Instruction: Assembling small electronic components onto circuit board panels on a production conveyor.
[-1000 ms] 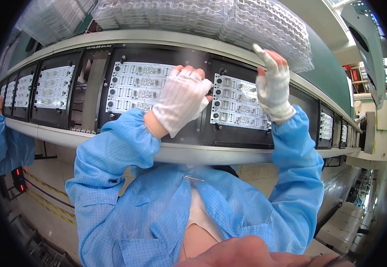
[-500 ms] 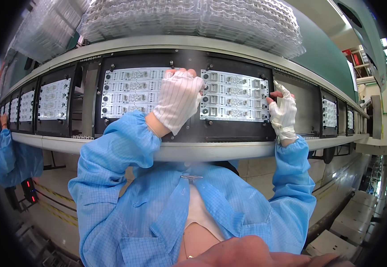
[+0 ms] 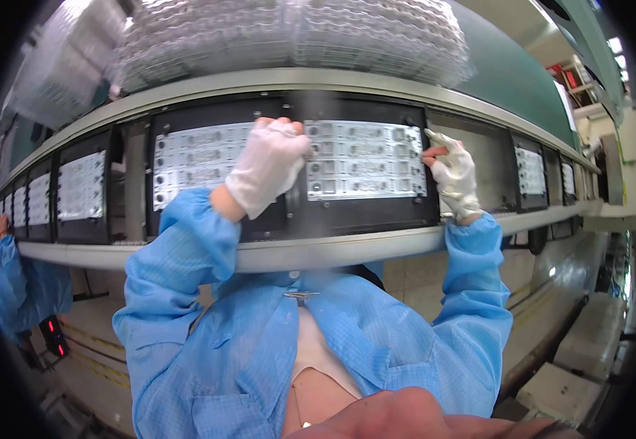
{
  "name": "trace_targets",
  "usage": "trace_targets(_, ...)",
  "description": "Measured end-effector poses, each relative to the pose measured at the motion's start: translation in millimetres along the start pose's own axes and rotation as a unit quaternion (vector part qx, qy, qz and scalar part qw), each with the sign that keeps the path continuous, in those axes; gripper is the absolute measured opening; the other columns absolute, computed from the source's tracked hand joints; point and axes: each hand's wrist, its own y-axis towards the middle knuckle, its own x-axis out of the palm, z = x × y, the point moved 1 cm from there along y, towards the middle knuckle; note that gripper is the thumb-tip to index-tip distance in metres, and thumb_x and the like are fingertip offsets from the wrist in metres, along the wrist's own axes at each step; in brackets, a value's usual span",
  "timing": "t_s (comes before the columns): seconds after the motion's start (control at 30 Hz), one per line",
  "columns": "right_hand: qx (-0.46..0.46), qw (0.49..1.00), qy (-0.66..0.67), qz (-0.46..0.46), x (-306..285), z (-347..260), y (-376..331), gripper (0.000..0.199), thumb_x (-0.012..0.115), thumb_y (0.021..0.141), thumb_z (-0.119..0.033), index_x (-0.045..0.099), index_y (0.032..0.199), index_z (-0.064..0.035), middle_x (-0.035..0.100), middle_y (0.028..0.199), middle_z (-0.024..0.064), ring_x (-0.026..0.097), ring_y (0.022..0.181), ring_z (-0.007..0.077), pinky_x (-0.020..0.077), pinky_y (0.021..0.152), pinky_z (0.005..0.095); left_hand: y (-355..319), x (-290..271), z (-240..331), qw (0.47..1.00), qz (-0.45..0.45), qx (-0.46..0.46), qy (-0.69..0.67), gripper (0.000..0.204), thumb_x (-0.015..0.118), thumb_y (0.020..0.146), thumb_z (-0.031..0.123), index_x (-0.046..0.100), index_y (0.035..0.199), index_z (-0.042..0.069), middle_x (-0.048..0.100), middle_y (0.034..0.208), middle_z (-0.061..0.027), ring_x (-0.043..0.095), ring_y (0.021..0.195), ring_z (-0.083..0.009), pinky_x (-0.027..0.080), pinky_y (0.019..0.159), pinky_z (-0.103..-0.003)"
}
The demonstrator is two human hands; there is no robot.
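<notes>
Blurred conveyor line (image 3: 332, 245), left hand (image 3: 266, 172) flat covering panel (image 3: 365, 168), right hand (image 3: 453, 175) apparently pinching its edge

**Conveyor line with black carriers**

A long conveyor (image 3: 347, 245) with pale rails curves across the view, left to right. On it lie black carrier trays (image 3: 362, 212) set side by side — each bearing a white panel of small circuit boards (image 3: 365, 168). More carriers (image 3: 80, 186) trail off to the left, others (image 3: 530, 170) to the right. Beyond the far rail, stacks of clear blister trays (image 3: 296, 36) rest on a green surface (image 3: 512, 80).
</notes>
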Motion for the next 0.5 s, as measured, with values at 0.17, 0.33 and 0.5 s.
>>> trace_targets(0.17,0.044,0.998,0.051,-0.005,-11,-31,-15,0.057,0.062,0.074,0.002,0.06,0.132,-0.0029,0.066,0.112,0.0142,0.059,0.111,0.0255,0.0439,0.102,0.0362,-9,-15,15,0.997,0.05,0.05,0.039,0.012,0.064,0.076,0.009,0.067,0.087,0.014,0.059,0.08,-0.0062,0.06,0.079,-0.0267,0.046,0.075,-0.04)
trace_targets(0.33,0.007,0.995,-0.096,-0.001,-32,-23,-39,0.071,0.058,0.072,0.002,0.049,0.142,-0.0034,0.052,0.139,0.0211,0.047,0.132,0.0361,0.033,0.114,0.0427,-29,-48,32,0.995,0.057,-0.035,0.078,0.018,0.066,0.074,0.009,0.065,0.092,0.012,0.063,0.082,-0.0079,0.063,0.083,-0.0272,0.048,0.078,-0.041)
trace_targets(0.5,0.013,0.99,-0.141,0.021,-55,17,-47,0.07,0.059,0.073,0.003,0.047,0.142,-0.0025,0.052,0.14,0.0206,0.046,0.134,0.0354,0.0324,0.115,0.0412,-77,-96,-19,0.966,0.124,-0.161,0.16,0.024,0.063,0.079,0.008,0.066,0.103,0.01,0.064,0.078,-0.0092,0.065,0.08,-0.0288,0.051,0.076,-0.041)
